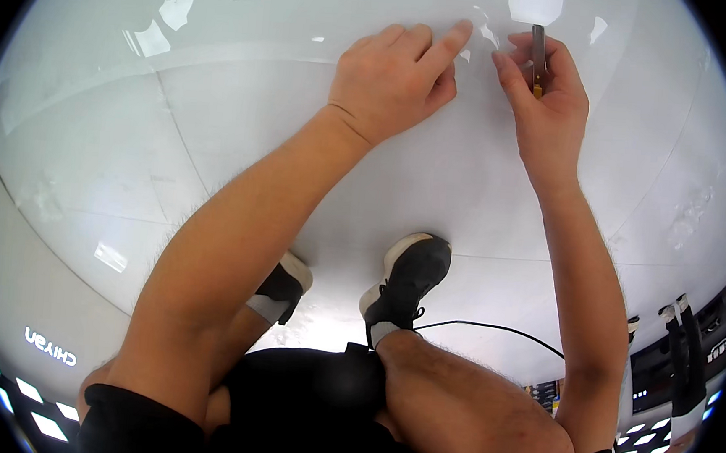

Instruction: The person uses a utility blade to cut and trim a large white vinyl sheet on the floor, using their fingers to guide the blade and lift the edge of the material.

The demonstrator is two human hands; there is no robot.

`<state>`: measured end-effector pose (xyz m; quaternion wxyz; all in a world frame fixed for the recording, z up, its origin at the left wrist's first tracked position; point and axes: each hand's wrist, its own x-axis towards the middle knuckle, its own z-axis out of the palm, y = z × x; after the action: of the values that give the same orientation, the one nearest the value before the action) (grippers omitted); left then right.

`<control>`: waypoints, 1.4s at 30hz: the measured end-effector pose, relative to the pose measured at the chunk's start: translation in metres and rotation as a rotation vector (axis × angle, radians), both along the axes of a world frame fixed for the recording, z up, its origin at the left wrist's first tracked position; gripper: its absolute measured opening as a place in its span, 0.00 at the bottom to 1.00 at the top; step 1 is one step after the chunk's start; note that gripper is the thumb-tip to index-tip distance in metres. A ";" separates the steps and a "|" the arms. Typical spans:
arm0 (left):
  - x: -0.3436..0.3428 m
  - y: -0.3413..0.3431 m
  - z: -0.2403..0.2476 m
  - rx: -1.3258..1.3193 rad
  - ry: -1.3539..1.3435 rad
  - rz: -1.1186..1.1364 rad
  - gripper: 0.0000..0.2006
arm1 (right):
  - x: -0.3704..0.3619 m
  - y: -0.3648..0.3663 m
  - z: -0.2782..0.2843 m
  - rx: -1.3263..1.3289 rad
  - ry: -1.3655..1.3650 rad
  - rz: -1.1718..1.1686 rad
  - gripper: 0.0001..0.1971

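In my right hand [551, 101] is a utility knife [538, 54], its narrow metal end pointing up and away from me and a yellow part showing near the palm. My thumb and fingers are closed round it. To its left, my left hand [399, 73] rests palm down at a glossy pale panel [251, 21]. The index finger stretches toward the right hand while the other fingers are bent. Nothing shows in that hand, though its underside is hidden. A gap separates the two hands. Bright light patches reflect off the panel around them.
A pale floor with thin seams [188, 143] lies below the panel. My dark shoes [414, 272] stand on it, beside a thin black cable [491, 325]. Another person in dark trousers [687, 354] is at the right edge. A lit sign [50, 346] is on the left wall.
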<state>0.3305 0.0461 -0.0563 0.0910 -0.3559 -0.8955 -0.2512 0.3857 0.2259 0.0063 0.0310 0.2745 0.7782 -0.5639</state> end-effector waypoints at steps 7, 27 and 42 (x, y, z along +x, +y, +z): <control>-0.001 0.001 0.009 -0.046 -0.052 -0.004 0.28 | -0.028 0.000 -0.017 0.474 0.161 0.272 0.10; -0.002 0.003 0.006 0.007 -0.077 0.036 0.26 | -0.044 0.010 -0.027 0.645 0.071 0.454 0.06; -0.016 0.010 0.009 -0.065 -0.079 -0.009 0.28 | -0.029 0.052 0.018 -0.198 -0.281 -0.034 0.09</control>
<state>0.3142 0.0562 -0.0470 0.0427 -0.3526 -0.9044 -0.2365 0.3565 0.2780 0.0239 0.1569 0.3596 0.7019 -0.5945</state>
